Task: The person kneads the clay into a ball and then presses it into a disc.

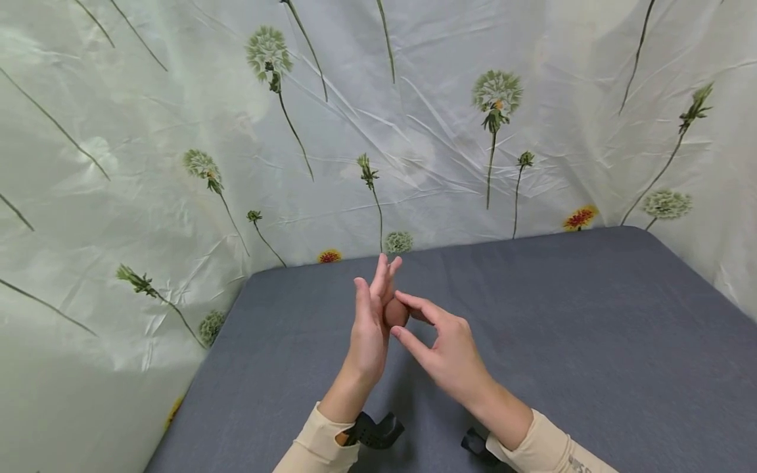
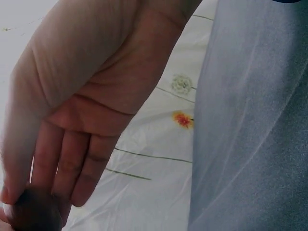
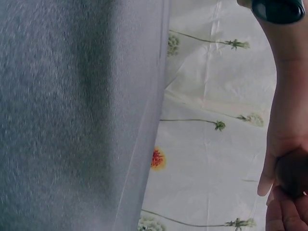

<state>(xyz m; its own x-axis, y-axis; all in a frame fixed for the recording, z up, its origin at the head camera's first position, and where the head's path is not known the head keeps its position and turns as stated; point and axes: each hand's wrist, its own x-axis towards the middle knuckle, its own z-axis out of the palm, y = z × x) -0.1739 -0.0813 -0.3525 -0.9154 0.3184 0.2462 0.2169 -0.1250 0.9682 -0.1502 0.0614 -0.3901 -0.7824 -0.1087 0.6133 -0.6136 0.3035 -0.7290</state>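
Note:
A small round brown object [image 1: 396, 313] is between the two hands, above the grey surface; its exact kind cannot be made out. The right hand [image 1: 452, 355] pinches it between thumb and fingertips from the right side. Upright beside it, the left hand [image 1: 369, 332] has its fingers straight, and the object lies against its palm side. In the left wrist view, the right hand [image 2: 91, 91] reaches down to the darkened object [image 2: 33, 211], with several fingers stretched past it. From the right wrist, the object [image 3: 292, 173] shows against the left hand [image 3: 288, 139].
A grey cloth-covered surface [image 1: 562, 341] spreads beneath the hands. Behind and to the left hangs a pale curtain [image 1: 426, 157] printed with dandelions and other flowers. Black wrist cameras are strapped on the left wrist [image 1: 375, 430] and the right wrist [image 1: 476, 445].

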